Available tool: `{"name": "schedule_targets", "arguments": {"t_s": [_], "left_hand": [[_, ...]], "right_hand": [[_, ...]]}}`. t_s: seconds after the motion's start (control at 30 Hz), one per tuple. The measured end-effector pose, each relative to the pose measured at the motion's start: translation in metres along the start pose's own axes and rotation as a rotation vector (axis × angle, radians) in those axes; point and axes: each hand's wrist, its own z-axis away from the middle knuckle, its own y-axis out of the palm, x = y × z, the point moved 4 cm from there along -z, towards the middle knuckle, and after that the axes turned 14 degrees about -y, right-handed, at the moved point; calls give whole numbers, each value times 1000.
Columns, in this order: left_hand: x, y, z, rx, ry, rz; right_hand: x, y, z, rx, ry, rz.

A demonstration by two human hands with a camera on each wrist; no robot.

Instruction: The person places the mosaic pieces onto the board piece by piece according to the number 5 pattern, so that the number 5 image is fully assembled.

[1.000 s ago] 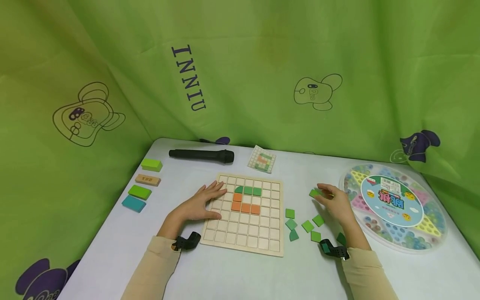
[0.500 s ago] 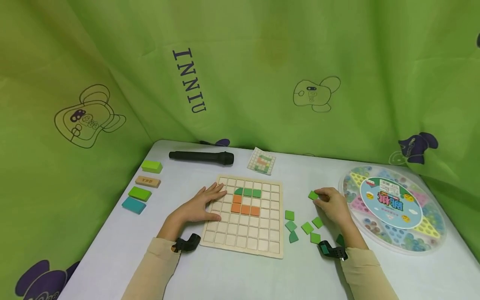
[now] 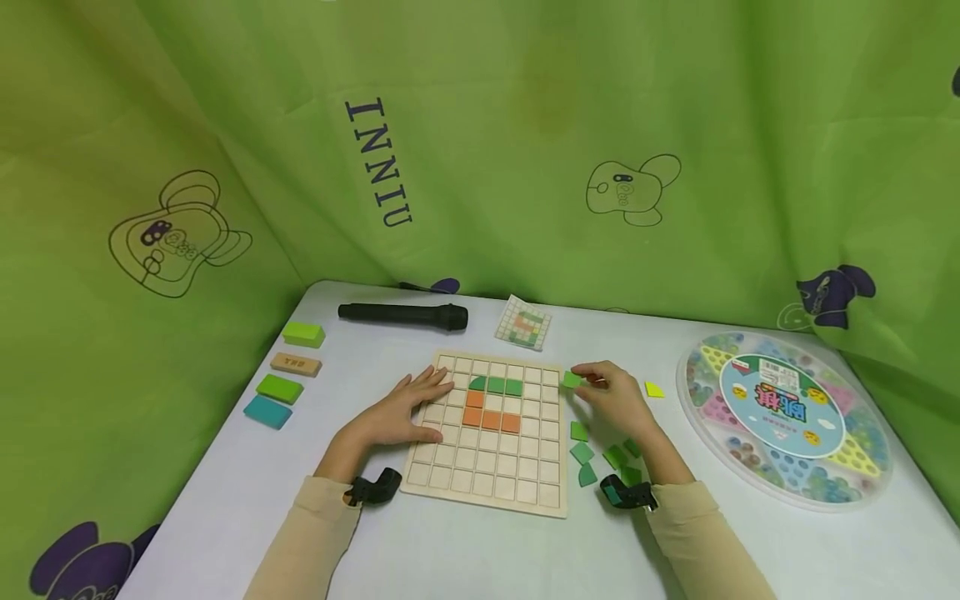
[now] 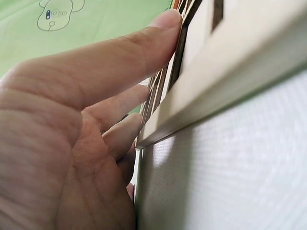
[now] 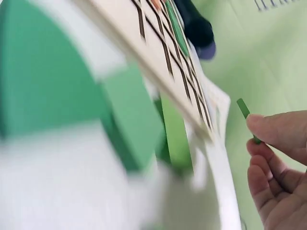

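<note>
A wooden grid board (image 3: 480,483) lies in the middle of the table, with green and orange tiles in some of its upper cells. My left hand (image 3: 397,408) rests on its left edge, fingers spread and thumb on the grid, as the left wrist view also shows. Between thumb and fingertips my right hand (image 3: 615,396) pinches a green square tile (image 3: 572,380), held by the board's upper right edge. The right wrist view shows this tile (image 5: 243,108) edge-on. Loose green tiles (image 3: 582,452) lie right of the board, some partly hidden by the right wrist.
A printed pattern card (image 3: 523,323) and a black microphone (image 3: 402,315) lie behind the board. Several coloured blocks (image 3: 280,386) line the left side. A round Chinese checkers box (image 3: 783,417) fills the right side, with a yellow piece (image 3: 655,389) near it.
My right hand has picked up the green square tile and carried it left to the board's edge. The yellow piece has come into sight. The left hand stays still.
</note>
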Motion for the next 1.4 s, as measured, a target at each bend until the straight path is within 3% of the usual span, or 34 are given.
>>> {"name": "schedule_targets", "arguments": {"t_s": [0.17,0.33,0.53,0.83,1.03,1.27,1.4], "left_hand": [[2,1,0,-2,7,8],[2,0,0,-7,5,-8],[-2,-1,-2,0,12,-8],[1,-1,-2,-6,10,-16],[3,2,-1,-4,1,-17],[3,2,-2,-10,15,-17],[2,1,-2,-9,14,-13]], "right_hand": [[13,27,-15,95,5,-25],[20,46,-26,184,-53,27],[25,49,-27,180,-59,83],[21,49,-25,206,-71,56],[16,44,-13,176,-45,-17],[8,23,18,113,1,-72],[1,10,36,88,-1,-48]]}}
